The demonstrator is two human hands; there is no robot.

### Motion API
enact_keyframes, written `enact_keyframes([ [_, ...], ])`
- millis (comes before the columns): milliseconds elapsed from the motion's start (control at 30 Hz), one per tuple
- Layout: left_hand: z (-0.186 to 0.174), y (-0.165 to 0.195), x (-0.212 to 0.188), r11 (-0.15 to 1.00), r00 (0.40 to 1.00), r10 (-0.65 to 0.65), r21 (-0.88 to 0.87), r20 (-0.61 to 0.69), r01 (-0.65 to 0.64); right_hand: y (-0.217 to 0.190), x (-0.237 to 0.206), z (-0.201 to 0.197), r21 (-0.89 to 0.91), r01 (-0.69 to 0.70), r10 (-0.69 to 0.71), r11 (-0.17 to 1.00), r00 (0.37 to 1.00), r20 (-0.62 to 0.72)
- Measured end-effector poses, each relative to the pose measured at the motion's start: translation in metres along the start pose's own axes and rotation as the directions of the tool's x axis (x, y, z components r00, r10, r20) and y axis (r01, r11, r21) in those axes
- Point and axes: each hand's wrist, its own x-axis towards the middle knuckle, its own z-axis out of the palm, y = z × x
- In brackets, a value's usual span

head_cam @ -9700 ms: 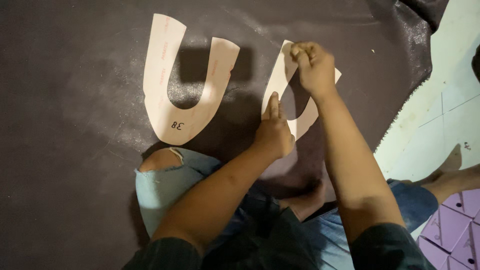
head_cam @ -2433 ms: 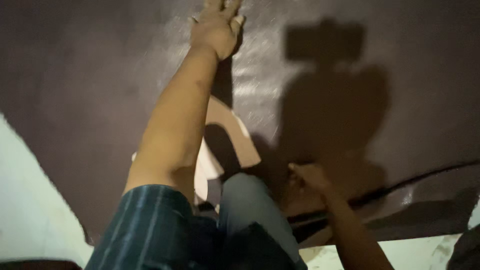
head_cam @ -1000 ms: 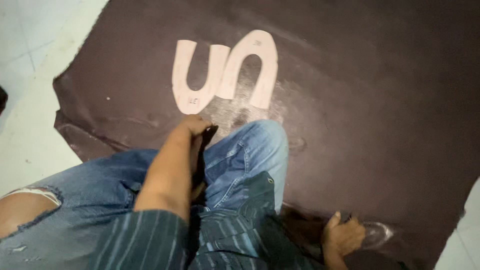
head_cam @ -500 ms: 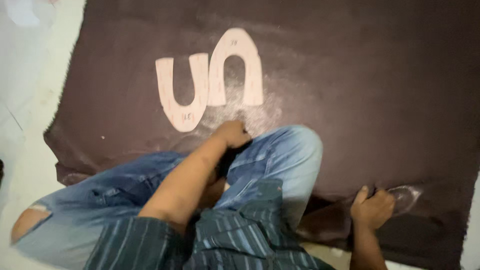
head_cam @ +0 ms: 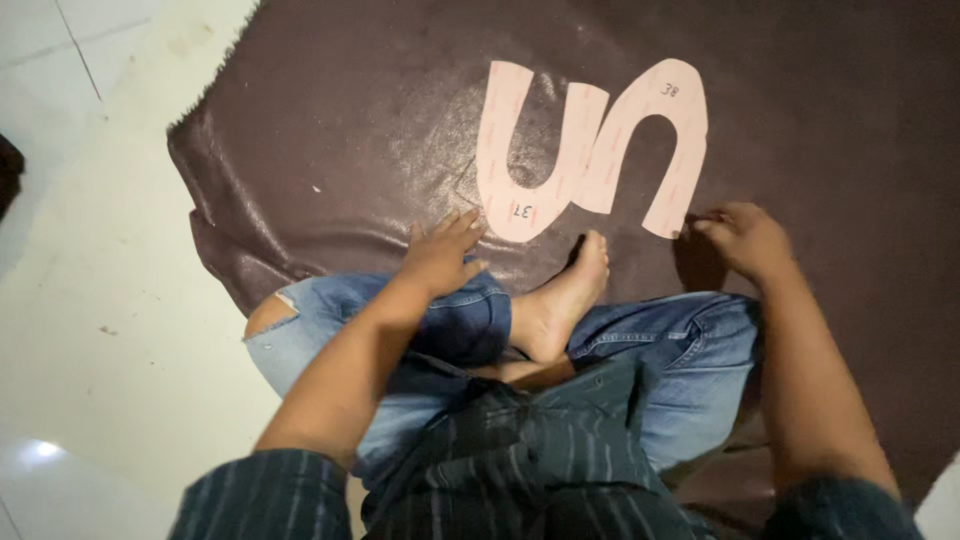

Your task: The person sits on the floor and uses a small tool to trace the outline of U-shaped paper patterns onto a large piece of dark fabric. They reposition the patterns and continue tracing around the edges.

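Observation:
Two pale U-shaped card patterns lie side by side on a dark brown leather sheet (head_cam: 340, 130). The left pattern (head_cam: 500, 150) opens upward, the right pattern (head_cam: 680, 140) opens downward, and their inner arms touch. My left hand (head_cam: 442, 252) rests with spread fingers on my blue-jeaned knee, its fingertips close to the left pattern's rounded bottom. My right hand (head_cam: 742, 238) sits on the leather just below the right pattern's lower right tip, fingers curled, holding nothing that I can see. My bare foot (head_cam: 560, 300) lies between the hands.
I sit cross-legged on the leather in torn blue jeans and a striped shirt. White floor tiles (head_cam: 80, 300) lie to the left of the leather's ragged edge. A dark object (head_cam: 8, 170) shows at the far left border.
The view swung over the sheet. My left hand shifted up onto my knee near the left pattern. My right hand came up from the leather's near edge to the right pattern's tip.

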Motion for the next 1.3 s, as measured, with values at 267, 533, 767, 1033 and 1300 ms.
enact_keyframes([
  [267, -0.015, -0.008, 0.045, 0.988, 0.973, -0.151, -0.039, -0.173, 0.146, -0.098, 0.018, 0.016, -0.327, 0.202, -0.122, 0.923, 0.960, 0.251],
  [533, -0.040, -0.046, 0.054, 0.926, 0.883, -0.360, -0.225, -0.300, 0.301, -0.039, 0.031, 0.017, -0.364, -0.273, 0.344, 0.891, 0.928, 0.146],
  [767, -0.019, -0.021, 0.060, 0.980, 0.933, -0.177, -0.143, -0.312, 0.138, -0.056, 0.043, 0.043, -0.065, -0.153, 0.139, 0.986, 0.973, -0.186],
  [1033, -0.012, -0.023, 0.063, 0.982, 0.942, -0.151, -0.159, -0.299, 0.107, -0.166, 0.074, 0.102, 0.878, -0.262, 0.211, 0.401, 0.959, 0.189],
  [1300, -0.022, -0.018, 0.061, 0.964, 0.959, -0.213, -0.201, -0.186, 0.175, -0.164, 0.071, 0.105, 0.838, -0.409, 0.312, 0.360, 0.900, 0.305],
])
